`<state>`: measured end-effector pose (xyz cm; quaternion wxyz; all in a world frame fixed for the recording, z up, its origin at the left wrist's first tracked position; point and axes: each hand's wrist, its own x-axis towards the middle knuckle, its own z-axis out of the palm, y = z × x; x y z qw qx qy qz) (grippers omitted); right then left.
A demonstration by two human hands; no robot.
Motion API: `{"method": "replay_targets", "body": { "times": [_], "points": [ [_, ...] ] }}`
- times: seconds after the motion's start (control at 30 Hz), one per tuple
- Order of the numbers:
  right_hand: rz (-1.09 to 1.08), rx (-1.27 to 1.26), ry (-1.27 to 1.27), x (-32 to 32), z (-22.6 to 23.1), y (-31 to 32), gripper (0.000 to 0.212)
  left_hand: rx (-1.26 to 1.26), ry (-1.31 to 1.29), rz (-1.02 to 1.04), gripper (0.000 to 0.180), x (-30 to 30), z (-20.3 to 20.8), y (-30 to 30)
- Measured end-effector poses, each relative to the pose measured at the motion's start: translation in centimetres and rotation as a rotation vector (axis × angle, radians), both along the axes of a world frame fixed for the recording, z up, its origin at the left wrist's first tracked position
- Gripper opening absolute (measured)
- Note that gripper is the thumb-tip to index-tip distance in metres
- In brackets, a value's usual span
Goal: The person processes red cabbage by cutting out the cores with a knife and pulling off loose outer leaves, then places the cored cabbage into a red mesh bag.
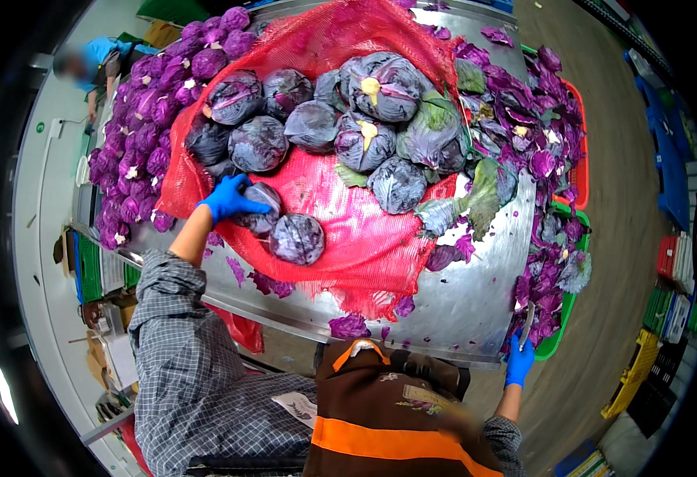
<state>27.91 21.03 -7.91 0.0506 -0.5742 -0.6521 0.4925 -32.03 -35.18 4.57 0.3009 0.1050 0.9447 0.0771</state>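
Observation:
In a blue glove, my left hand (233, 199) grips a dark red cabbage (263, 216) at the near left of a red mesh sack. Touching it on the right is another whole cabbage (297, 239). The opened mesh sack (316, 187) lies spread over the metal table, with several dark cabbages on it, some with pale cut stems and green outer leaves. My right hand (521, 362), also gloved in blue, is closed around a knife (528, 324) beyond the table's right edge. The knife's blade points up and away, over loose purple leaves.
Trimmed bright purple cabbages (137, 143) are heaped on the left. Leaf scraps fill a red crate (577, 151) and a green crate (559, 334) at the right. The metal table (491, 262) has scattered leaves. A person in blue (106, 52) stands at the far left.

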Motion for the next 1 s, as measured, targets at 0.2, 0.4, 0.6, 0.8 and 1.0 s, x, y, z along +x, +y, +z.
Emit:
{"method": "replay_targets", "body": {
  "times": [0.2, 0.4, 0.6, 0.8, 1.0],
  "points": [
    [-0.079, 0.002, 0.088, 1.8, -1.4, -1.2, 0.027, 0.278, -0.098, 0.043, 0.138, 3.1, -3.2, -2.8],
    [-0.146, 0.079, 0.110, -0.1, 0.0, -2.2, 0.026, 0.711, -0.330, 0.491, 0.100, 1.4, -3.1, -1.6],
    [-0.110, 0.025, 0.112, -3.9, 1.7, -3.9, 0.030, 0.964, -0.488, 0.728, 0.064, 1.3, -4.5, -1.0],
    [-0.107, 0.086, 0.170, -9.8, 4.7, -6.7, 0.032, 1.207, -0.884, 0.981, 0.063, 1.9, -7.3, -2.7],
    [0.065, 0.055, 0.093, -12.5, 5.8, -9.0, 0.031, 1.576, -0.864, 1.029, 0.068, 4.5, -7.6, -0.6]
  ]
}}
